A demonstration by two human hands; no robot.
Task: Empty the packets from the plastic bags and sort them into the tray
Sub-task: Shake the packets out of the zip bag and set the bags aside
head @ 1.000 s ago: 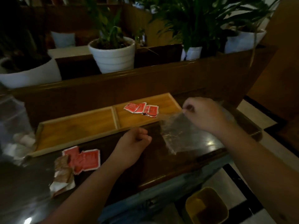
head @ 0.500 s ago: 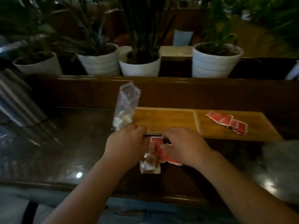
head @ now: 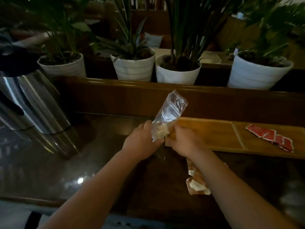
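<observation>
A clear plastic bag (head: 170, 113) with pale packets at its bottom stands tilted above the dark counter. My left hand (head: 142, 142) grips its lower end from the left. My right hand (head: 183, 141) closes on the same lower end from the right. Just behind the hands lies the wooden tray (head: 214, 134) with two compartments. Red packets (head: 270, 136) lie in its right compartment. Brown and white packets (head: 196, 182) lie on the counter under my right forearm, partly hidden.
A steel thermos jug (head: 31, 103) stands at the left on the glossy counter (head: 66, 162). Several white plant pots (head: 178, 75) line the ledge behind a wooden rail. A blurred clear bag (head: 295, 197) lies at the right edge.
My right hand let go of the empty bag at the right. My left hand picked up a filled bag and raised it, and my right hand came onto it. The view swung left.
</observation>
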